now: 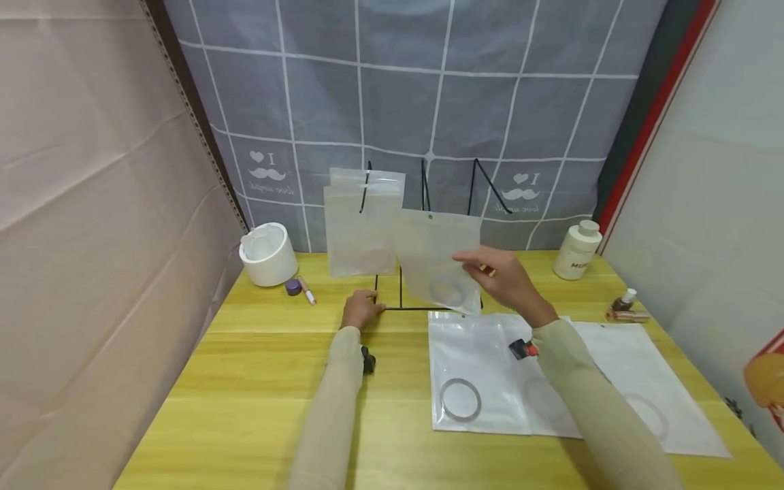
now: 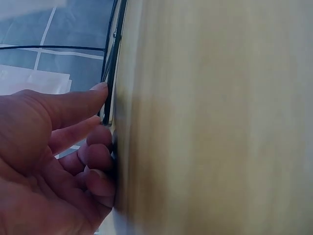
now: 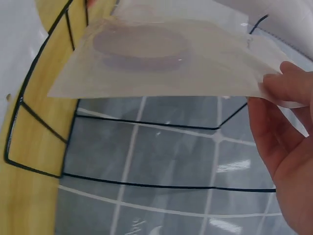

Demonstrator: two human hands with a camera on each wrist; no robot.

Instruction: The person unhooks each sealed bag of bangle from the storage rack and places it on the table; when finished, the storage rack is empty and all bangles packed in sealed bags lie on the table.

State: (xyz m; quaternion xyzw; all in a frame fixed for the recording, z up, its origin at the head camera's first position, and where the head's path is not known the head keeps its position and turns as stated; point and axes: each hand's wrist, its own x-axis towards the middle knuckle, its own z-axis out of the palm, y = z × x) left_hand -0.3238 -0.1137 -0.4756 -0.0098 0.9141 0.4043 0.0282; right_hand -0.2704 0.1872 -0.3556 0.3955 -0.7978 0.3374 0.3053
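A black wire rack [image 1: 422,187] stands at the back middle of the yellow table [image 1: 257,381]. My left hand [image 1: 361,309] grips the rack's base wire at its front left corner; the left wrist view shows my thumb and curled fingers [image 2: 95,156] closing on the wire [image 2: 111,73]. My right hand [image 1: 471,260] pinches the right edge of a frosted plastic bag [image 1: 436,262] with a ring inside, held up in front of the rack's middle hook. In the right wrist view, the bag [image 3: 161,58] lies above the rack wires [image 3: 146,125], with my fingers [image 3: 286,83] on its edge. More frosted bags [image 1: 363,228] hang on the left hook.
Two bags with rings [image 1: 474,378] [image 1: 643,391] lie flat on the table at the front right. A white holder [image 1: 265,253] and a purple cap [image 1: 293,286] sit at the back left. A white bottle [image 1: 578,250] and a small brown bottle [image 1: 623,303] stand at the back right. A grey checked cloth [image 1: 398,88] hangs behind.
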